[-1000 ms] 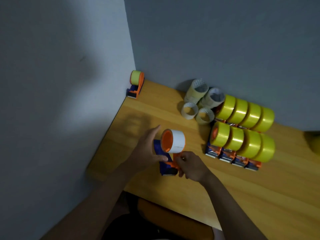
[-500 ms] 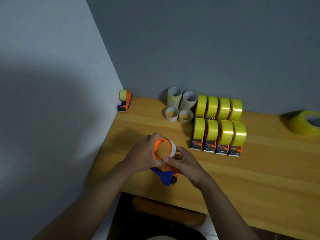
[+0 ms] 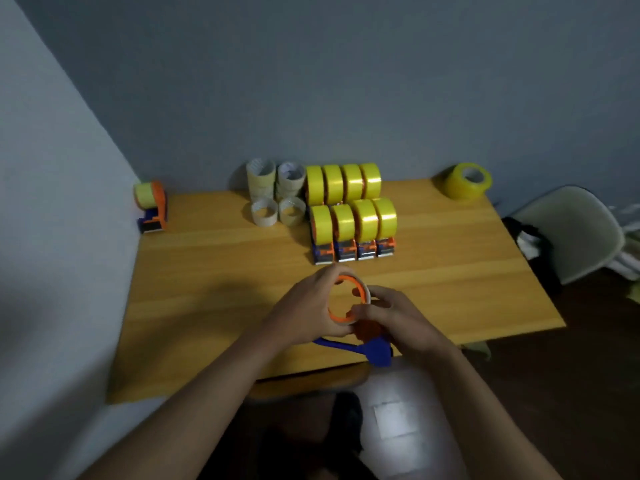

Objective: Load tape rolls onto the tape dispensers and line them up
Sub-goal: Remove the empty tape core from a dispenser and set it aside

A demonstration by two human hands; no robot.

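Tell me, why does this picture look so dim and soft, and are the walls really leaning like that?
Head view: dim room light, hands casting a soft shadow on the wooden table; left hand, right hand and orange-and-blue tape dispenser slightly smeared; glossy yellow tape rolls show faint sheen; wide-angle lens slants the walls.

a wooden desk (image 3: 450,271) with a light orange-brown top fits into the corner of two grey walls. in its far left corner, against the left wall, stands a loaded orange and blue tape dispenser (image 3: 152,211) carrying a pale yellow roll. along the back edge, near the middle, two stacks of pale empty tape cores (image 3: 275,183) rise side by side, with two single cores (image 3: 278,212) lying just in front of them. right beside these stand two rows of four loaded tape dispensers (image 3: 351,216) with yellow rolls, packed touching one another. a loose yellow tape roll (image 3: 467,181) lies flat at the far right corner.
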